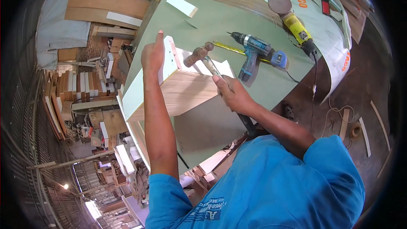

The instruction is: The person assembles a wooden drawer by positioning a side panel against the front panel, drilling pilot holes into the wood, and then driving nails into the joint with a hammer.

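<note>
In my right hand [231, 93] is a ball-peen hammer [207, 61], gripped partway along its handle, its worn metal head raised over the near part of a wooden box [190, 89]. The box has white-faced panels and a bare wood-grain side, with small dark marks along one upper edge. My left hand [152, 57] holds the box at its left panel, one digit stretched along the edge and the other fingers folded down, partly hidden. The hammer head appears apart from the wood.
On the green tabletop [203, 135] lie a cordless drill [252, 48], a blue tape measure [278, 58] with its yellow blade out, a yellow angle grinder [296, 27] with a cord and a white offcut [182, 5]. Stacked boards [80, 85] stand on the left.
</note>
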`<move>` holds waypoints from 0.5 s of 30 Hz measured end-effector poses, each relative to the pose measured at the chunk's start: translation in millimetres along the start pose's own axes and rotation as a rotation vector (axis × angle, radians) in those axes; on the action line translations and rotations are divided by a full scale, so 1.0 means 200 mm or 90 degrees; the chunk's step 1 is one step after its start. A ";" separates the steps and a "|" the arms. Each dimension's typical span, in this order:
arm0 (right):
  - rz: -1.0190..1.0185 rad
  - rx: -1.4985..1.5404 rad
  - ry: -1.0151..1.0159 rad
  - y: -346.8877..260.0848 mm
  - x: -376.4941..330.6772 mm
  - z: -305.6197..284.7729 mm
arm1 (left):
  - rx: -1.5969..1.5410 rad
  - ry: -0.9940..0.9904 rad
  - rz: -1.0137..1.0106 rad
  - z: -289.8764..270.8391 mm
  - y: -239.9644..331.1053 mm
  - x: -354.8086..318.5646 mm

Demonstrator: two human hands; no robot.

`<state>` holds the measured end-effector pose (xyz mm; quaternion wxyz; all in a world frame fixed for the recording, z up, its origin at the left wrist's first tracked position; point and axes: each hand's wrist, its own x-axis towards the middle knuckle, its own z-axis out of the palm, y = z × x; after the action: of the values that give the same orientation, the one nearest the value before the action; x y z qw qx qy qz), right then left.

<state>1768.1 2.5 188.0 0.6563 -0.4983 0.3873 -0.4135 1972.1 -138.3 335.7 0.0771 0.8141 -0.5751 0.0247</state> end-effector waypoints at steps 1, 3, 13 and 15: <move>0.025 0.000 -0.014 -0.01 0.00 -0.01 | -0.008 -0.009 0.000 0.01 0.00 0.00; 0.049 -0.006 -0.050 -0.03 -0.02 -0.03 | -0.012 -0.022 0.000 0.02 -0.02 -0.02; 0.086 0.163 0.145 0.01 -0.05 -0.16 | -0.022 -0.021 -0.004 0.04 -0.05 -0.01; 0.017 0.072 0.096 0.09 -0.02 -0.01 | -0.006 -0.010 -0.016 0.05 -0.03 -0.01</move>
<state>1766.6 8.8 170.9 0.6578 -0.4230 0.4184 -0.4619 1976.2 -136.2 325.2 0.0768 0.8211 -0.5655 0.0144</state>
